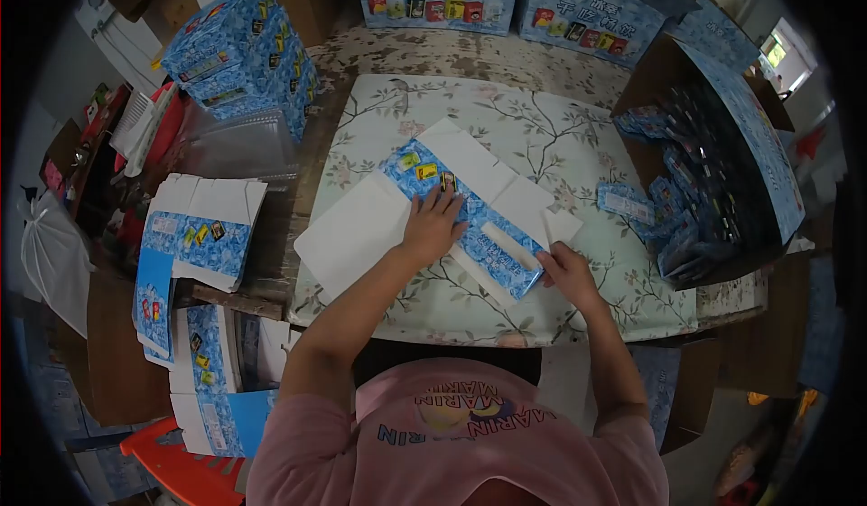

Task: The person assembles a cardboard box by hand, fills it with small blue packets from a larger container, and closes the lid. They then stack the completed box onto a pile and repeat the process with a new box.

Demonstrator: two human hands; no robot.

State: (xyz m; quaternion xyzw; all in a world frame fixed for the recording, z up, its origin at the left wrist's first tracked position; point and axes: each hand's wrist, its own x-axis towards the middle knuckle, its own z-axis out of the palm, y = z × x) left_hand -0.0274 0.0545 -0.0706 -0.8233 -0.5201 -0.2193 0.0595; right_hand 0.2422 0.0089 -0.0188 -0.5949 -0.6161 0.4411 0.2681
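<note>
A partly unfolded cardboard box (492,251), blue with an ice-cube print and white flaps, lies at a slant on the flowered tablecloth (379,113). My left hand (433,224) rests flat on its printed strip, fingers stretched out and a little apart, beside small yellow, green and dark pictures. At the strip's lower right end, my right hand (569,274) pinches the edge of the box between thumb and fingers. A white slot-shaped area shows on the printed strip between my hands.
An open carton (741,158) with many blue packets stands at the right, some packets (626,203) spilling onto the cloth. Flat box blanks (200,235) are stacked at the left. Printed boxes (239,54) stand at the back left; more printed cartons (438,0) line the far edge.
</note>
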